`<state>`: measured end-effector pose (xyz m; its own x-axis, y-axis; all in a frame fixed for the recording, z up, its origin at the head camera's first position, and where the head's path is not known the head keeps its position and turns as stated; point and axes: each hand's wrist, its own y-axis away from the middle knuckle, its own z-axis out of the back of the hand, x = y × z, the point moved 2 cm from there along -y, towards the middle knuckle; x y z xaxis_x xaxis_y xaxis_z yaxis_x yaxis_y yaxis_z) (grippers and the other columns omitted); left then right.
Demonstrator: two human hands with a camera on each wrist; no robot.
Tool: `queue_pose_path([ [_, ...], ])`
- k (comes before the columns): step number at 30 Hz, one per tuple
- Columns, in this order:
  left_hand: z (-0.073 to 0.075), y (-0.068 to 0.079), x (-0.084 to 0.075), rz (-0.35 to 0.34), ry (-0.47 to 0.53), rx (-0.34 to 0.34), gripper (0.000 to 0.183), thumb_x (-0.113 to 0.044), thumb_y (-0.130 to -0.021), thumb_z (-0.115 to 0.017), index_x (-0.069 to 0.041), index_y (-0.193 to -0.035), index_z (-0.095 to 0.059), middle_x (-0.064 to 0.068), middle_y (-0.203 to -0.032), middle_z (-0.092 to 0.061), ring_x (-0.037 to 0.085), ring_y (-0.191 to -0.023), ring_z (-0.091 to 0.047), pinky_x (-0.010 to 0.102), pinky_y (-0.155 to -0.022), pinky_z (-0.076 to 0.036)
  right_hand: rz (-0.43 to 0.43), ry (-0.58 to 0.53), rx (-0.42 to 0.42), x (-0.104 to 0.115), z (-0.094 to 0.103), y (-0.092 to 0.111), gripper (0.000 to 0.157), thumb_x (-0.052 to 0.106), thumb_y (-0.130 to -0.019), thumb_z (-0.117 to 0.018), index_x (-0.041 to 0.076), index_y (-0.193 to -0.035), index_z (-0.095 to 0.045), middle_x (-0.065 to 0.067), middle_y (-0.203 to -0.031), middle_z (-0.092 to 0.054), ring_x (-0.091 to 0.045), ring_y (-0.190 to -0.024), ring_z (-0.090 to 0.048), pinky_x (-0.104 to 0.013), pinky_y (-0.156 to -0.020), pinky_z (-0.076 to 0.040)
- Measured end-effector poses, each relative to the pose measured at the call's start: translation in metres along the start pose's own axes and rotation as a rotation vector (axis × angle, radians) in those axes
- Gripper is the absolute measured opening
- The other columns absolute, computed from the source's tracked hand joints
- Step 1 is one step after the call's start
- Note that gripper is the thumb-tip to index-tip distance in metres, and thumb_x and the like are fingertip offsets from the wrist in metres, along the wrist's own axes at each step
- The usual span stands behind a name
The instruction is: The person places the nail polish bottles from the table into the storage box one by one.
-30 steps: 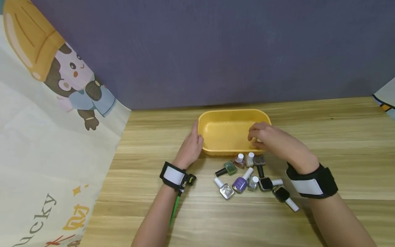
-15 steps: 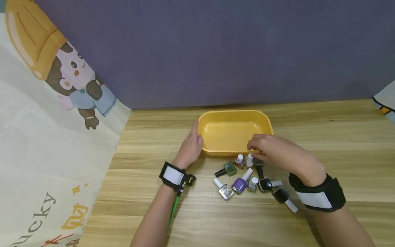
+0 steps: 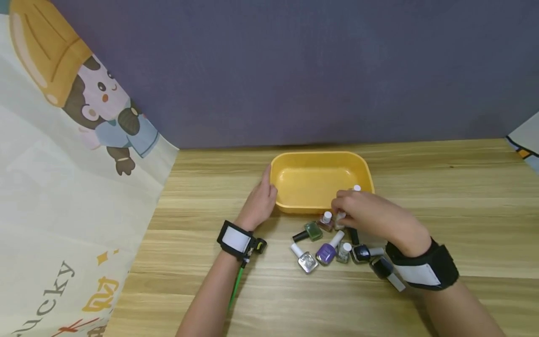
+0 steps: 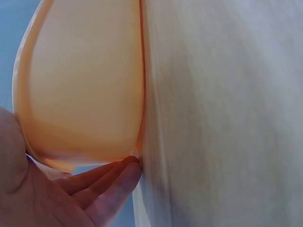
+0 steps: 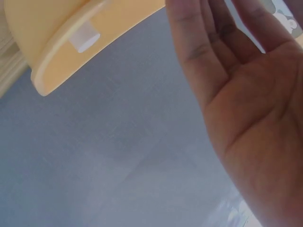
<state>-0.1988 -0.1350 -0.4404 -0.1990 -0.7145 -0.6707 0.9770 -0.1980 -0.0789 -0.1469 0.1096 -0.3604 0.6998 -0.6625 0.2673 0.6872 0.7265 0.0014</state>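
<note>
Left hand (image 3: 258, 202): closed on the nine o'clock end of the yellow tub (image 3: 313, 180), which is gripped between thumb and fingers. Tub: placed at two o'clock from the left hand and ten o'clock from the right, on the wooden table (image 3: 156, 281).

Silver bottle (image 3: 308, 262): laid with its cap pointed to eleven o'clock. Green bottle (image 3: 313, 230): cap pointed to eight. Brown bottle (image 3: 325, 222): placed just beside the tub's near side. Purple bottle (image 3: 326, 253): cap pointed to one. Pale bottle (image 3: 339, 220): found at the right hand's fingertips, between eight and nine o'clock from its middle, partly covered.

Right hand (image 3: 370, 209): fingers bent above the pale bottle; whether it is gripped cannot be told. White cap (image 3: 357, 188): seen inside the tub at three o'clock, the rest hidden. Two black bottles (image 3: 381, 268): set at six o'clock from the right hand.
</note>
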Motion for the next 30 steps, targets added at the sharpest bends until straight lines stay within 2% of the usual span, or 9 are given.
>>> queue_pose_path([
  [4,-0.0011,0.0006,0.0029,0.004,0.007,-0.001,0.061,-0.026,-0.097,-0.027,-0.03,-0.147,0.006,0.007,-0.139,-0.042,0.019,-0.053,-0.043,0.03,-0.054,-0.041,-0.005,-0.016,0.006,0.0013,-0.0041,-0.0011,0.015,0.013,-0.075,-0.07,0.016,-0.076,-0.056,0.006,-0.073,-0.042,-0.007,-0.065,-0.04,-0.021,-0.058,-0.037],
  [7,-0.0019,0.0019,0.0052,0.013,0.02,0.005,0.06,-0.028,-0.097,-0.026,-0.032,-0.147,0.007,0.011,-0.118,-0.055,0.018,-0.049,-0.042,0.031,-0.05,-0.041,-0.005,-0.012,-0.001,0.002,-0.0057,-0.0009,0.015,0.012,-0.074,-0.072,0.016,-0.077,-0.057,0.005,-0.074,-0.043,-0.006,-0.066,-0.041,-0.02,-0.058,-0.038],
  [10,-0.002,0.0031,0.0062,0.019,0.038,0.007,0.06,-0.029,-0.097,-0.026,-0.034,-0.146,0.008,0.01,-0.113,-0.055,0.018,-0.047,-0.042,0.031,-0.048,-0.041,0.008,0.012,-0.017,0.0026,-0.0061,-0.0009,0.016,0.011,-0.073,-0.072,0.015,-0.077,-0.058,0.005,-0.075,-0.042,-0.006,-0.066,-0.043,-0.02,-0.057,-0.039],
  [12,-0.0025,0.0037,0.0065,0.022,0.044,0.007,0.06,-0.028,-0.097,-0.027,-0.034,-0.146,0.008,0.011,-0.103,-0.056,0.018,-0.047,-0.042,0.031,-0.048,-0.041,0.011,0.028,-0.022,0.0028,-0.0067,-0.0011,0.015,0.011,-0.072,-0.073,0.014,-0.078,-0.059,0.005,-0.075,-0.042,-0.006,-0.065,-0.043,-0.02,-0.057,-0.039],
  [14,-0.0026,0.004,0.0064,0.023,0.044,0.003,0.061,-0.028,-0.097,-0.027,-0.035,-0.146,0.008,0.01,-0.102,-0.056,0.019,-0.047,-0.042,0.031,-0.048,-0.04,0.003,0.036,-0.019,0.0035,-0.0068,-0.0016,0.015,0.01,-0.072,-0.072,0.013,-0.078,-0.06,0.005,-0.076,-0.042,-0.006,-0.065,-0.044,-0.019,-0.057,-0.039],
  [18,-0.0026,0.0043,0.0055,0.022,0.043,-0.004,0.061,-0.027,-0.097,-0.028,-0.035,-0.146,0.007,0.011,-0.084,-0.054,0.019,-0.047,-0.042,0.032,-0.047,-0.04,-0.022,0.039,0.001,0.0037,-0.0081,-0.0027,0.012,0.008,-0.073,-0.071,0.013,-0.079,-0.061,0.006,-0.075,-0.044,-0.005,-0.065,-0.044,-0.018,-0.056,-0.039],
  [21,-0.0026,0.0038,0.0043,0.018,0.048,-0.003,0.061,-0.027,-0.097,-0.028,-0.034,-0.146,0.007,0.01,-0.087,-0.054,0.019,-0.048,-0.042,0.032,-0.048,-0.04,-0.03,0.04,0.007,0.0036,-0.0085,-0.0033,0.011,0.007,-0.074,-0.07,0.012,-0.078,-0.062,0.006,-0.075,-0.045,-0.004,-0.064,-0.045,-0.018,-0.055,-0.039],
  [30,-0.0008,0.0007,0.0012,0.003,0.008,-0.011,0.06,-0.029,-0.096,-0.027,-0.032,-0.147,0.006,0.007,-0.075,-0.048,0.018,-0.048,-0.042,0.031,-0.048,-0.04,-0.008,0.047,-0.033,0.0033,-0.0068,-0.0032,0.011,0.006,-0.073,-0.071,0.014,-0.076,-0.064,0.008,-0.073,-0.047,-0.004,-0.064,-0.046,-0.018,-0.056,-0.04],
])
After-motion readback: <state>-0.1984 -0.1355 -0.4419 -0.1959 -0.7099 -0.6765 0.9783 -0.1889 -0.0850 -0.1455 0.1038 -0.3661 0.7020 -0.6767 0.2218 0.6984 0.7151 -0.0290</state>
